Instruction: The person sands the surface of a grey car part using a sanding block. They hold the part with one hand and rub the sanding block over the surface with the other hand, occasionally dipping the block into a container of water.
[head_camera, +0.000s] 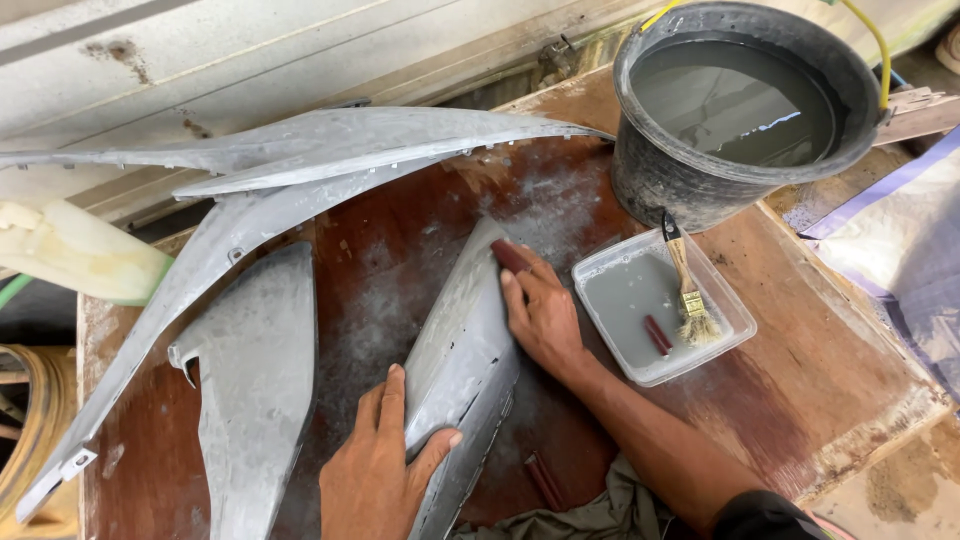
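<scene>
A narrow grey body panel (455, 340), wet and dull, lies lengthwise on the reddish-brown wooden table (800, 370). My left hand (380, 465) grips its near end, thumb on top and fingers along the left edge. My right hand (540, 315) rests flat on the panel's right side near its far tip, pressing a small dark-red piece of sandpaper (510, 256) under the fingertips.
Two more grey panels lie to the left: a broad one (255, 380) and a long curved one (300, 160). A dark bucket of cloudy water (740, 110) stands at back right. Beside it a clear tray (655, 305) holds grey water, a paintbrush (688, 290) and folded sandpaper.
</scene>
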